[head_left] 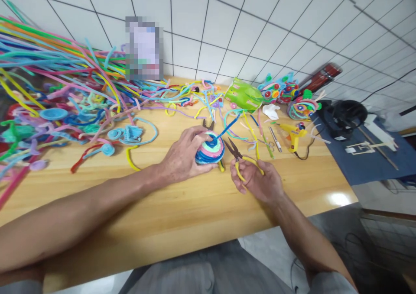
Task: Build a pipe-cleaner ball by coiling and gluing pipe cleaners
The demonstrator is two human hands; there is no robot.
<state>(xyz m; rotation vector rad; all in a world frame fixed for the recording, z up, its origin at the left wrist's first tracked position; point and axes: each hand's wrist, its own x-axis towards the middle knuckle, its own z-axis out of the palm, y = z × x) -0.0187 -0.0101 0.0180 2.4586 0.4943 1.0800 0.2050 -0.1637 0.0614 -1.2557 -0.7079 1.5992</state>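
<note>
My left hand [185, 153] is wrapped round a ball of coiled pipe cleaners [211, 151], banded in blue, pink and pale green. From its top a blue pipe cleaner end [227, 127] sticks up toward the right. In my right hand [258, 177] are pliers with yellow handles [239, 157]; their dark jaws are parted and point at the ball, a short gap away from it. Behind my left fingers the dark tips of another tool [208, 124] show, the rest of it hidden. A yellow piece [221, 166] lies partly under the ball.
Loose pipe cleaners [65, 69] heap up on the left. Toward the back right are a green packet [243, 95], finished pipe-cleaner figures [303, 108], a white tissue [271, 111], a yellow glue gun [292, 134] and a pen-like tool [275, 139]. The wooden table [182, 207] meets a tiled wall.
</note>
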